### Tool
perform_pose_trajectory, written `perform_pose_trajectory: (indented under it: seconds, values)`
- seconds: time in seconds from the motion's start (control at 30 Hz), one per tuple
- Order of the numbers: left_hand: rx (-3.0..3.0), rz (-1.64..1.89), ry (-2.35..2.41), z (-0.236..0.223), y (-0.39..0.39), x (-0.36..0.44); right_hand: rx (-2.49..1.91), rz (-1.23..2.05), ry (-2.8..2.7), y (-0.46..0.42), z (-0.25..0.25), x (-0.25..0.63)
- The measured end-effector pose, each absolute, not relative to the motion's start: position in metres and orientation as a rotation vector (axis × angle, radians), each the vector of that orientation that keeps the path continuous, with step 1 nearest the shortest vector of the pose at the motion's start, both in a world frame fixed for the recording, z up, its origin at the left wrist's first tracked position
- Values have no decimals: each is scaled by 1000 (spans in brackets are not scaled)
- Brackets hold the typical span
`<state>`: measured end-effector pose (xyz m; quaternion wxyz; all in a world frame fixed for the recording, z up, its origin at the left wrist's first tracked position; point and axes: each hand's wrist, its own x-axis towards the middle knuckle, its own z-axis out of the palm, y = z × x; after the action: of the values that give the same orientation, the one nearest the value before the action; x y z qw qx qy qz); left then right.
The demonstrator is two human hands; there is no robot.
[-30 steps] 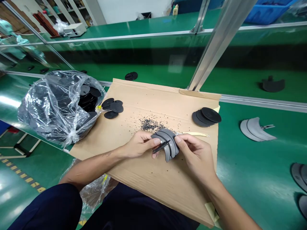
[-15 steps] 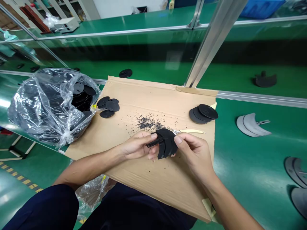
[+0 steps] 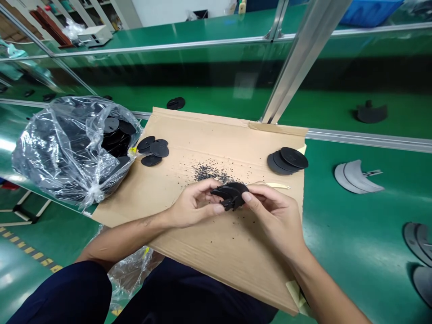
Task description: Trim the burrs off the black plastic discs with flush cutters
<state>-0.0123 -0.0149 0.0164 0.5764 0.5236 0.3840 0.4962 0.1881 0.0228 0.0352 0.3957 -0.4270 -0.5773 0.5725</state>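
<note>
Both hands hold a curved black plastic part (image 3: 232, 192) over the cardboard sheet (image 3: 216, 130). My left hand (image 3: 191, 204) grips its left end, thumb near the short stem that points toward me. On the right edge, my right hand (image 3: 275, 209) pinches the part between thumb and fingers. Pliers with cream-coloured handles (image 3: 270, 185) lie just behind the right hand, mostly hidden. Beyond the part, small black scraps (image 3: 209, 173) are scattered on the cardboard.
Several black discs (image 3: 158, 148) lie at the cardboard's left, beside a clear plastic bag (image 3: 74, 148) full of black parts. A stack of discs (image 3: 286, 160) sits on the right. Grey curved parts (image 3: 357, 176) rest on the green table. A metal post (image 3: 303, 63) rises behind.
The black part has been turned in my hands, so its stem now points toward me instead of left. My left fingers have shifted round behind it.
</note>
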Motion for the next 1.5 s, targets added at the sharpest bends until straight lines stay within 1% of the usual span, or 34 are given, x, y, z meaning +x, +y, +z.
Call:
perform_pose_trajectory:
  seconds: [0.17, 0.4, 0.47, 0.6, 0.67, 0.73, 0.8, 0.9, 1.0, 1.07, 1.1, 1.17, 1.2, 1.27, 1.3, 1.37, 1.5]
  values:
    - [1548, 1233, 1004, 17, -17, -13, -1071, 1407, -1514, 22, 33, 189]
    - [1786, 1261, 1019, 15, -13, -18, -1056, 1428, -1494, 24, 33, 189]
    - [1848, 1311, 1033, 15, -10, -20, -1076, 1542, -1410, 26, 34, 189]
    - [2004, 1328, 1008, 18, -4, -18, -964, 1978, -1276, 31, 34, 188]
    - [2063, 1235, 942, 21, -2, -18, -925, 2055, -1351, 33, 33, 188]
    - [2112, 1134, 933, 25, 1, -23, -918, 2024, -1418, 36, 33, 187]
    - [2177, 1046, 1056, 32, 5, -38, -945, 1955, -1426, 38, 31, 188]
    - [2314, 792, 1539, 43, 12, -78, -1045, 1817, -1407, 39, 28, 190]
    - [2337, 211, 2227, 46, 12, -121, -1096, 1715, -1367, 38, 26, 191]
    - [2259, -92, 2453, 42, 6, -140, -1079, 1713, -1335, 36, 26, 190]
    - [2227, -153, 2501, 39, 1, -145, -1066, 1722, -1323, 35, 25, 190]
    - [2219, -84, 2539, 36, -11, -149, -1044, 1742, -1309, 33, 24, 189]
    - [2232, 69, 2548, 36, -17, -147, -1036, 1752, -1300, 32, 24, 188]
    - [2259, 508, 2446, 42, -27, -137, -1032, 1778, -1286, 31, 21, 188]
    - [2257, 727, 2320, 46, -30, -129, -1031, 1787, -1284, 31, 20, 187]
    - [2217, 997, 1981, 56, -31, -108, -1035, 1790, -1288, 30, 19, 187]
    - [2014, 1091, 1402, 58, -16, -57, -1027, 1802, -1318, 28, 18, 186]
